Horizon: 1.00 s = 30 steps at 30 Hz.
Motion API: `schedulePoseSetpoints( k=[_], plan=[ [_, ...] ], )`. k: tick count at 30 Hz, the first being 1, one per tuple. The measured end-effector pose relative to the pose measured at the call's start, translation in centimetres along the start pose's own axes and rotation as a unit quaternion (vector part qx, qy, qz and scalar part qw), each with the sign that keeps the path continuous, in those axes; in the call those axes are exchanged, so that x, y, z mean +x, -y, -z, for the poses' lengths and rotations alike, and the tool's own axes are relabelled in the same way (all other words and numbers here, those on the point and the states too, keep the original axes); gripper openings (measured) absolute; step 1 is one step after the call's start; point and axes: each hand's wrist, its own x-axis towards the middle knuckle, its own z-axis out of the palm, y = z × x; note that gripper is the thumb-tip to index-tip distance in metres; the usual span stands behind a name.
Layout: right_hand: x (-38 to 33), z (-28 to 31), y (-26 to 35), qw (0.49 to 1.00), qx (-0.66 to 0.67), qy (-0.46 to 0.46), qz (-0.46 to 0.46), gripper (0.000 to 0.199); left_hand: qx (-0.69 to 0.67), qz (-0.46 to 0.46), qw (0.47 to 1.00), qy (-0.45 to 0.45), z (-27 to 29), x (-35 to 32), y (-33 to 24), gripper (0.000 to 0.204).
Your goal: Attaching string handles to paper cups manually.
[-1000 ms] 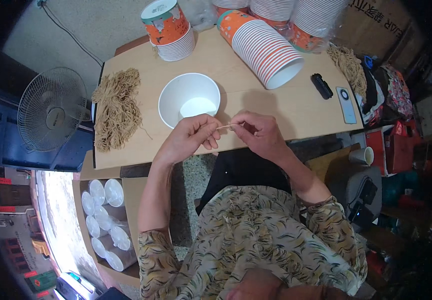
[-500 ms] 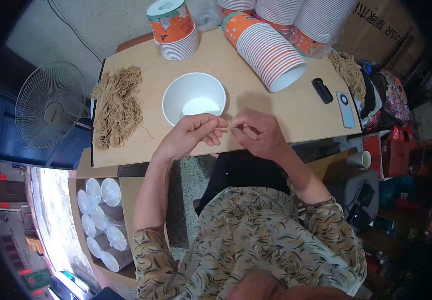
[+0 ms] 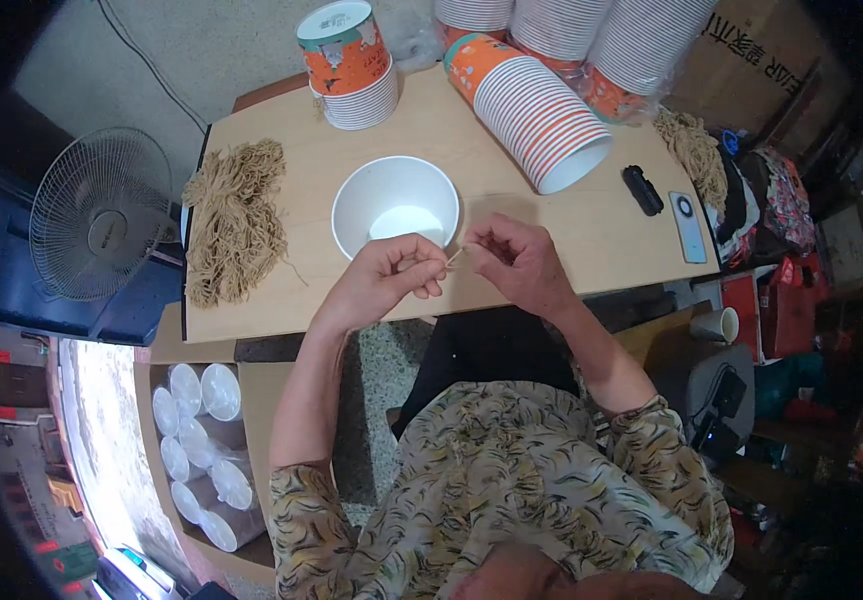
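Observation:
A short piece of thin tan cord (image 3: 456, 257) stretches between my two hands over the near part of the table. My left hand (image 3: 392, 280) is closed in a pinch on one end. My right hand (image 3: 520, 265), thumb against forefinger, pinches the other end; its remaining fingers are curled. Just beyond the left hand stands a white paper bowl (image 3: 352, 205), upright, its near rim partly covered by the fingers. To the left lies a loose heap of tan cords (image 3: 237, 225), one strand straying toward the bowl.
A stack of orange-and-white paper bowls (image 3: 532, 115) lies on its side at the back right; an upside-down stack (image 3: 352, 75) stands back left. A black object (image 3: 643, 190) and a phone (image 3: 689, 228) are at the right. A carton (image 3: 262, 400) of clear cups sits below left, near a fan (image 3: 102, 215).
The cord now slants up toward my right hand, and its fingers have closed in more. The view has shifted slightly, moving the table items a little lower.

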Motion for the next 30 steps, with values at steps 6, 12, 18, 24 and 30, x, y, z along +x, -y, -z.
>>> schedulePoseSetpoints(
  k=[6, 12, 18, 24, 30],
  plan=[
    [0.3, 0.1, 0.6, 0.997, -0.049, 0.03, 0.046, 0.008, -0.001, 0.0, 1.0, -0.01, 0.4, -0.1, 0.4, 0.019],
    [0.4, 0.0, 1.0, 0.997, -0.061, 0.023, 0.037, 0.008, 0.018, 0.007, 1.0, 0.002, 0.5, -0.2, 0.7, 0.018],
    [0.3, -0.9, -1.0, 0.999, 0.043, 0.001, -0.004, 0.004, 0.018, -0.05, 0.996, -0.066, -0.7, -0.7, 1.2, 0.016],
    [0.4, -1.4, -1.4, 0.998, 0.061, -0.008, -0.024, 0.003, 0.051, -0.048, 0.991, -0.116, -1.3, -1.5, 1.3, 0.016],
    [0.7, -2.1, -1.0, 0.977, 0.203, -0.032, -0.063, 0.006, 0.028, -0.062, 0.988, -0.142, -1.9, -1.4, 1.7, 0.015]
  ],
)
